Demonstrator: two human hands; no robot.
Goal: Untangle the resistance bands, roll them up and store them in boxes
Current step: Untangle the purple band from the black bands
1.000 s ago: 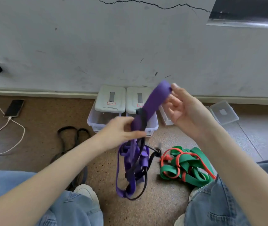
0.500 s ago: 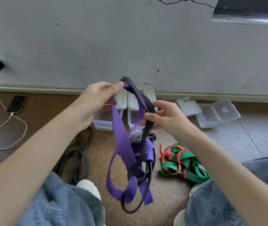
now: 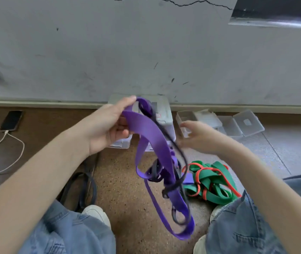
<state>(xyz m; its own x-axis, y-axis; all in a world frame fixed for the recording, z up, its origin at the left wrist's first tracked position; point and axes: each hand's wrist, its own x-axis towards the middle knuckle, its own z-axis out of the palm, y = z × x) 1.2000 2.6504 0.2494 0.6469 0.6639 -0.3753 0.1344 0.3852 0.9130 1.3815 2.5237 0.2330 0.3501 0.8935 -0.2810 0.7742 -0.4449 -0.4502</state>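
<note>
Two white-lidded boxes (image 3: 164, 114) stand side by side against the wall, partly hidden behind your hands, and you cannot see what is in them. To their right, on the floor, lie small clear boxes (image 3: 237, 123) with their lids open; nothing shows inside them.

Your left hand (image 3: 107, 127) is up in front of the white boxes. Its fingers and thumb pinch the top of one purple band (image 3: 151, 142), which hangs down in loops between your knees. One thin black band (image 3: 179, 158) is wound through it.

Your right hand (image 3: 199, 138) is just beside the bands. It is blurred, its fingers look spread, and it holds nothing.

A pile of green and red bands (image 3: 212, 182) lies tangled on the floor by your right knee. One more dark band (image 3: 85, 187) lies by your left leg.
</note>
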